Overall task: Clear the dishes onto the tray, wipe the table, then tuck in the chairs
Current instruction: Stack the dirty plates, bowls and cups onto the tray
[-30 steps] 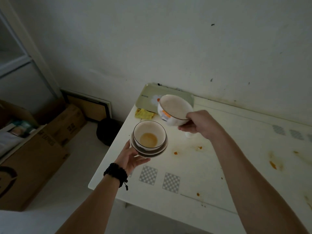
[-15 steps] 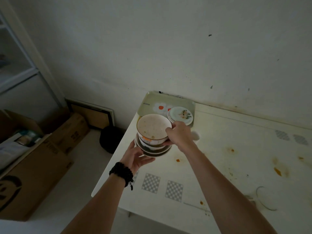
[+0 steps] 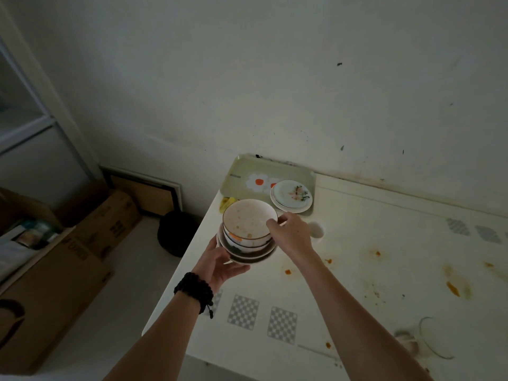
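While the left hand (image 3: 220, 264) cups the stacked bowls (image 3: 247, 235) from below above the desk (image 3: 357, 284), short of the tray (image 3: 239, 177), the right hand (image 3: 291, 235) pinches the top rim; its grip steadies smooth, breakable, likely top-heavy crockery best supported underneath.

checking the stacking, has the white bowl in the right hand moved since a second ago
Yes. The white bowl came down and left, away from the tray, onto the stack the left hand holds.
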The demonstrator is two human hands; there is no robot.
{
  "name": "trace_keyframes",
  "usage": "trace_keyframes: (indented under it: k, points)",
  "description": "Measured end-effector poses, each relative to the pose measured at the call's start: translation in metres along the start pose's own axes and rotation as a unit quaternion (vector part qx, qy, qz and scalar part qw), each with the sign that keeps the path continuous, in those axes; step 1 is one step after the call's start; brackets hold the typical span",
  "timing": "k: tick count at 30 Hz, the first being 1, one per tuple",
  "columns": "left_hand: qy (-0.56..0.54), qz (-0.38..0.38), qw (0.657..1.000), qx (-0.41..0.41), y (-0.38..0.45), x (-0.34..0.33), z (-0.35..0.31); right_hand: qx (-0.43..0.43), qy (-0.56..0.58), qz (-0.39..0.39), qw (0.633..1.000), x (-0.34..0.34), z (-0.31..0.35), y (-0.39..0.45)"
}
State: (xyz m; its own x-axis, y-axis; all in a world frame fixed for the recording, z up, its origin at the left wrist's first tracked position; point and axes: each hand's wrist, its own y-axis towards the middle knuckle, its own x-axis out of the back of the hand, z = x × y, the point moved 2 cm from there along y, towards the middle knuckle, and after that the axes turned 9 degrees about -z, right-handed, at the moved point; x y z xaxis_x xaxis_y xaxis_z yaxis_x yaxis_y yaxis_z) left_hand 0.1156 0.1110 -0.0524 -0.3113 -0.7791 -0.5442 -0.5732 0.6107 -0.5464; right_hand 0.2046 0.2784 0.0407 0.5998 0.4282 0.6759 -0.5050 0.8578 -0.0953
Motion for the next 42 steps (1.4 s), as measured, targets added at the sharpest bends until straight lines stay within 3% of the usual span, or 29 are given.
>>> trace_keyframes:
  k: [3, 5, 8, 17, 23, 28, 33, 42]
  points:
    - [-0.002, 0.001, 1.0, 0.007, 0.011, -0.001, -0.002, -0.118, 0.08, 0.087, 0.986, -0.016, -0.014, 0.013]
    - [0.007, 0.001, 1.0, 0.013, 0.021, -0.003, -0.006, -0.218, 0.191, 0.175, 0.941, -0.031, -0.02, 0.023]
    - [0.03, 0.005, 0.999, 0.013, 0.038, -0.006, -0.015, -0.227, 0.259, 0.227, 0.911, -0.044, -0.019, 0.04]
    - [0.051, 0.002, 0.997, 0.052, 0.109, -0.032, -0.067, -0.182, 0.24, 0.222, 0.927, -0.07, -0.002, 0.12]
    - [-0.008, -0.004, 0.994, 0.113, 0.167, -0.043, -0.111, -0.188, 0.251, 0.197, 0.929, -0.098, 0.015, 0.175]
    - [0.057, -0.032, 0.982, 0.176, 0.234, -0.051, -0.136, -0.218, 0.259, 0.153, 0.928, -0.131, 0.019, 0.216]
    - [0.053, 0.04, 0.963, 0.261, 0.298, -0.059, -0.138, -0.26, 0.266, 0.132, 0.919, -0.167, 0.008, 0.254]
    - [0.265, -0.101, 0.947, 0.152, 0.391, -0.037, -0.133, -0.262, 0.233, 0.107, 0.93, -0.207, -0.018, 0.304]
